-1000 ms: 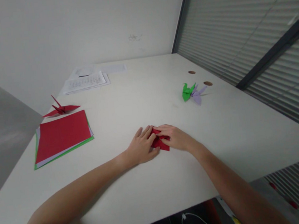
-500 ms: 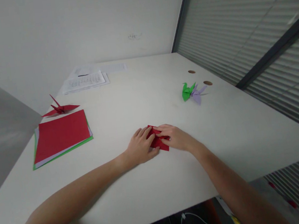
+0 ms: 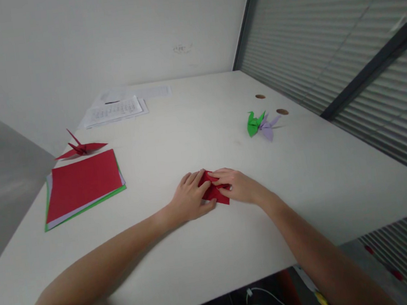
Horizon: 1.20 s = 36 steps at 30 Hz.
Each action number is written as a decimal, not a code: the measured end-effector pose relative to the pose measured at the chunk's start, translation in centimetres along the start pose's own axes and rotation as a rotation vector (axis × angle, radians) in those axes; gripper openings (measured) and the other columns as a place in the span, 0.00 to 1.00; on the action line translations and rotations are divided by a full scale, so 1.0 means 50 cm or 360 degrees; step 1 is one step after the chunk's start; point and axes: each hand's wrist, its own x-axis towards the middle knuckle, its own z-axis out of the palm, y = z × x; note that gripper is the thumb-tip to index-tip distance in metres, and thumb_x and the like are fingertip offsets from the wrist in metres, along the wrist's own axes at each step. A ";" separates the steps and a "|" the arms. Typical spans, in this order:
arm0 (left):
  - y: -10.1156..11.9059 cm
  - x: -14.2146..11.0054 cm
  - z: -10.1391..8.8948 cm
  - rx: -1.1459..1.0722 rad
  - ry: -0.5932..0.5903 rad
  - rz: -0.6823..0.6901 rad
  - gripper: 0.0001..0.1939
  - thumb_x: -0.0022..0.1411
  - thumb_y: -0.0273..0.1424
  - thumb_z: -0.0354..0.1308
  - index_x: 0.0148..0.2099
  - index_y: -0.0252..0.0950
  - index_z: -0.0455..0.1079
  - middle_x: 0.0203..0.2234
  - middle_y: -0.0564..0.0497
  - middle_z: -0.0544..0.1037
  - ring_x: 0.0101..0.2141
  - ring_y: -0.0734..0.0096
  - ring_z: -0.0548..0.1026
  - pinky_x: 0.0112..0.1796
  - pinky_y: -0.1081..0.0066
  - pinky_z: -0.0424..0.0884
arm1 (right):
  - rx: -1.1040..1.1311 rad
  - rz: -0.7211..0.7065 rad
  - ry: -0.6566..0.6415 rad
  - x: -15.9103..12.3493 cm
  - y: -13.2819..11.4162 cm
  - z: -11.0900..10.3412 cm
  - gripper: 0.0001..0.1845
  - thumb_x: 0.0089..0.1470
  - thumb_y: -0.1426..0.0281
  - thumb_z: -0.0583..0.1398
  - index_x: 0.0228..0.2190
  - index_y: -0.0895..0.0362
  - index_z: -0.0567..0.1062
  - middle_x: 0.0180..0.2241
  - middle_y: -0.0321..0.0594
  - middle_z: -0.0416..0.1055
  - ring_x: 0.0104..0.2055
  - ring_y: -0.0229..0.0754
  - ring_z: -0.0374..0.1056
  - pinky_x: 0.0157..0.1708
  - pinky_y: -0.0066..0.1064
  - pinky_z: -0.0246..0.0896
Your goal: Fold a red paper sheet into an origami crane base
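Note:
A small folded piece of red origami paper lies flat on the white table before me, its middle partly covered by my fingers. From the left, my left hand holds it down, with the index finger on the folds and the thumb along the near edge. My right hand grips the paper's right side, thumb and fingers closed around a raised flap. Both hands nearly meet over the paper.
Left of my hands lies a stack of red, lilac and green sheets, with a red paper crane behind it. A green crane and a lilac crane stand at the right. Printed papers lie farther back.
Both hands stay on the red paper with hardly any movement. The left fingers have slid slightly back to the left, showing more of the paper's far corner.

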 end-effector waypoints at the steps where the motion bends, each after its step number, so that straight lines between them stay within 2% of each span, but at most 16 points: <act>1: -0.001 0.002 -0.001 0.0019 -0.0003 -0.0003 0.20 0.58 0.42 0.58 0.50 0.37 0.68 0.58 0.38 0.66 0.58 0.49 0.64 0.58 0.46 0.59 | -0.0004 -0.0006 -0.0004 0.000 0.000 0.000 0.16 0.50 0.80 0.60 0.38 0.54 0.81 0.52 0.44 0.74 0.55 0.48 0.68 0.57 0.46 0.64; 4: -0.003 0.006 -0.004 0.0057 0.0008 -0.0035 0.22 0.56 0.44 0.61 0.49 0.39 0.69 0.56 0.40 0.66 0.57 0.47 0.63 0.59 0.43 0.54 | 0.0010 -0.0022 0.0001 0.001 0.000 -0.001 0.16 0.50 0.81 0.59 0.37 0.54 0.81 0.51 0.43 0.75 0.54 0.47 0.69 0.56 0.45 0.64; 9: -0.005 0.002 -0.003 0.0029 0.0007 -0.0047 0.22 0.58 0.45 0.59 0.51 0.39 0.70 0.57 0.39 0.65 0.57 0.48 0.63 0.57 0.45 0.58 | -0.0009 -0.0033 0.0009 0.000 0.004 0.001 0.16 0.50 0.80 0.60 0.38 0.53 0.81 0.51 0.43 0.74 0.53 0.46 0.70 0.55 0.44 0.65; 13: -0.003 -0.007 0.000 0.0051 0.0051 -0.0098 0.24 0.57 0.46 0.60 0.51 0.39 0.71 0.59 0.38 0.62 0.57 0.45 0.62 0.56 0.43 0.59 | -0.0020 -0.0016 -0.0011 0.000 0.006 0.001 0.16 0.51 0.80 0.60 0.39 0.53 0.81 0.52 0.43 0.74 0.54 0.46 0.69 0.55 0.44 0.65; 18: 0.002 -0.007 0.004 0.0074 0.0093 -0.0137 0.24 0.57 0.46 0.60 0.51 0.39 0.72 0.51 0.40 0.67 0.50 0.51 0.67 0.54 0.46 0.61 | -0.0003 0.0000 -0.0014 0.000 0.005 0.000 0.16 0.51 0.80 0.60 0.39 0.54 0.81 0.51 0.45 0.74 0.54 0.46 0.69 0.55 0.44 0.66; 22: 0.001 -0.006 0.004 0.0078 0.0075 -0.0120 0.23 0.57 0.47 0.59 0.51 0.40 0.72 0.46 0.42 0.70 0.48 0.52 0.68 0.54 0.48 0.61 | 0.0054 -0.0003 0.0007 -0.002 0.008 0.002 0.18 0.50 0.81 0.59 0.40 0.53 0.81 0.52 0.43 0.74 0.55 0.46 0.68 0.55 0.44 0.66; 24: -0.001 -0.006 0.003 0.0077 0.0068 -0.0120 0.24 0.57 0.48 0.59 0.51 0.40 0.72 0.48 0.42 0.71 0.49 0.51 0.68 0.54 0.48 0.61 | 0.0061 0.0003 0.0010 -0.003 0.008 0.002 0.19 0.50 0.81 0.59 0.40 0.52 0.81 0.52 0.42 0.74 0.55 0.46 0.68 0.55 0.44 0.66; 29: -0.008 -0.003 -0.001 0.0055 -0.0001 -0.0071 0.23 0.58 0.47 0.59 0.52 0.40 0.71 0.59 0.42 0.65 0.56 0.48 0.64 0.56 0.45 0.58 | 0.0064 0.0018 0.0015 -0.003 0.005 0.000 0.18 0.51 0.80 0.60 0.40 0.52 0.81 0.52 0.41 0.74 0.56 0.46 0.68 0.56 0.43 0.66; 36: -0.011 0.002 -0.006 0.0113 -0.0037 -0.0038 0.24 0.59 0.48 0.58 0.51 0.40 0.71 0.59 0.43 0.67 0.56 0.48 0.66 0.58 0.44 0.55 | 0.0088 0.0028 -0.0063 -0.003 0.006 -0.006 0.19 0.51 0.79 0.61 0.44 0.53 0.80 0.54 0.43 0.72 0.57 0.46 0.67 0.58 0.44 0.63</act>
